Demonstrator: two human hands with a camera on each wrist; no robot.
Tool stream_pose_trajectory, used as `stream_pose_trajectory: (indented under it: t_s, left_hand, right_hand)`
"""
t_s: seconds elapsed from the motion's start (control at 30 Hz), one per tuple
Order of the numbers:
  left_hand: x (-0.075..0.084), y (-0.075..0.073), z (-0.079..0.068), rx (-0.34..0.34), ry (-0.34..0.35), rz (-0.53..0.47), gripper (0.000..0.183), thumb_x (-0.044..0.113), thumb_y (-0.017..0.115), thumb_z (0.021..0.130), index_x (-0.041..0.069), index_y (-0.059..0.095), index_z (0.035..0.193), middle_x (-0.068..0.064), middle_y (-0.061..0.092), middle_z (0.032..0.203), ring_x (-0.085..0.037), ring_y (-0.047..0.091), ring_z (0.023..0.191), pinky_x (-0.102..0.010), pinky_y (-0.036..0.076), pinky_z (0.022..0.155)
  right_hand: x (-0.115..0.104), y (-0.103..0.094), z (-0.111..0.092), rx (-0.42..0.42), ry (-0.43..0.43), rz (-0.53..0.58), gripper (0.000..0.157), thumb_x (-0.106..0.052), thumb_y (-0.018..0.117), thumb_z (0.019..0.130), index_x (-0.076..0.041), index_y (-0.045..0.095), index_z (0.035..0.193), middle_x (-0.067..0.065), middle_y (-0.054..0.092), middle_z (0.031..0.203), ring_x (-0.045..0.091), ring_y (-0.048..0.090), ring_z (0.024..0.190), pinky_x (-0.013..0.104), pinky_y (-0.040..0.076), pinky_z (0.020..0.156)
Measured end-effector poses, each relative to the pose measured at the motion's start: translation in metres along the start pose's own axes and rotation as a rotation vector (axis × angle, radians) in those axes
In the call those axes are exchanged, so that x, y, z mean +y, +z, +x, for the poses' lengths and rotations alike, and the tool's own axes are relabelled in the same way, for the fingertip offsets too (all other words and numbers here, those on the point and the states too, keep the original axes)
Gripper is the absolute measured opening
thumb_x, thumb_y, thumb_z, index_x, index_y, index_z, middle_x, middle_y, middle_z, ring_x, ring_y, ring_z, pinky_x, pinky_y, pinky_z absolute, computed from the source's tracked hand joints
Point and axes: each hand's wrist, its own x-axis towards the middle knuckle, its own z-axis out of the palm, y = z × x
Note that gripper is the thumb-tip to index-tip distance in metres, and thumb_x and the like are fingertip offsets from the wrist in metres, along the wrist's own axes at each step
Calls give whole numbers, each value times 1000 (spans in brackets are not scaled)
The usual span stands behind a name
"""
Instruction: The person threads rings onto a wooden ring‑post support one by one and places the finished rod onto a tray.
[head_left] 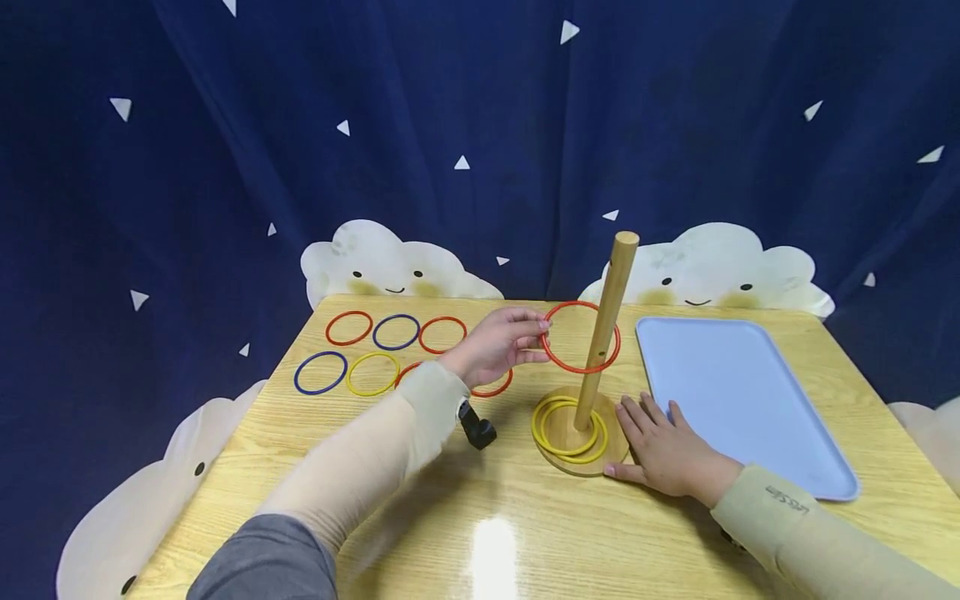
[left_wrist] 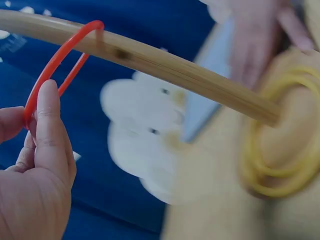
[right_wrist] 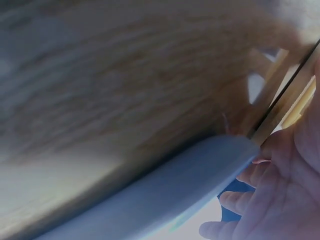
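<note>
Grey sleeve [head_left: 262,558] lies nearest; past it the left hand [head_left: 497,346] pinches a red ring [left_wrist: 60,55] around the wooden peg [head_left: 607,321], above two yellow rings [left_wrist: 280,191]. With fingers straight, the right hand [head_left: 663,454] touches the round base [head_left: 617,446] — tray [head_left: 735,392] edge just beside it. Leftward, wood-grain tabletop [head_left: 570,542] opens toward coloured rings [head_left: 320,392] — a navy curtain [head_left: 465,83] hangs behind.
</note>
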Motion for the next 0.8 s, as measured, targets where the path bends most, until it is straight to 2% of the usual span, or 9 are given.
stream_pose_trajectory:
  t_s: [0.13, 0.23, 0.33, 0.4, 0.67, 0.8]
  left_hand:
    - [-36, -14, 3, 26, -111, 74, 7, -3, 52, 105, -1, 58, 104, -6, 57, 88, -10, 55, 71, -40, 59, 92]
    - [-58, -22, 4, 48, -192, 127, 12, -2, 52, 105, -9, 57, 114, -10, 57, 91, -12, 58, 74, -35, 61, 86]
    - [-73, -29, 5, 74, -243, 167, 23, -2, 54, 105, -15, 54, 123, -12, 58, 93, -15, 60, 76, -28, 61, 75]
    - [-80, -32, 5, 87, -260, 188, 25, -3, 55, 104, -17, 53, 124, -13, 58, 94, -17, 61, 76, -26, 61, 71]
    - [-93, -32, 3, 85, -294, 332, 6, -2, 58, 102, -6, 62, 104, -9, 61, 81, -14, 61, 67, -24, 60, 63]
    - [-97, -30, 0, 74, -308, 341, 7, -2, 57, 102, -6, 63, 101, -8, 60, 77, -13, 60, 65, -22, 59, 61]
  right_hand:
    - [0, 2, 0, -8, 2, 11, 99, -71, 53, 96, 9, 39, 153, 31, 36, 157, 56, 28, 145, 79, 23, 109]
    - [-1, 3, 0, -7, 3, 11, 99, -71, 52, 96, 9, 39, 152, 31, 37, 157, 56, 28, 145, 79, 23, 109]
    - [0, 4, 1, -1, 2, 7, 98, -71, 53, 96, 9, 39, 152, 31, 37, 157, 55, 28, 145, 78, 23, 109]
    - [0, 4, 2, -1, 3, 8, 98, -70, 53, 96, 9, 39, 152, 31, 37, 157, 55, 28, 145, 78, 23, 109]
    - [1, 1, 2, 0, 7, -4, 98, -69, 54, 96, 9, 40, 152, 30, 38, 156, 55, 29, 145, 78, 23, 109]
    - [0, -1, 2, 13, -1, -17, 98, -70, 56, 95, 9, 41, 152, 28, 40, 156, 55, 30, 144, 79, 23, 109]
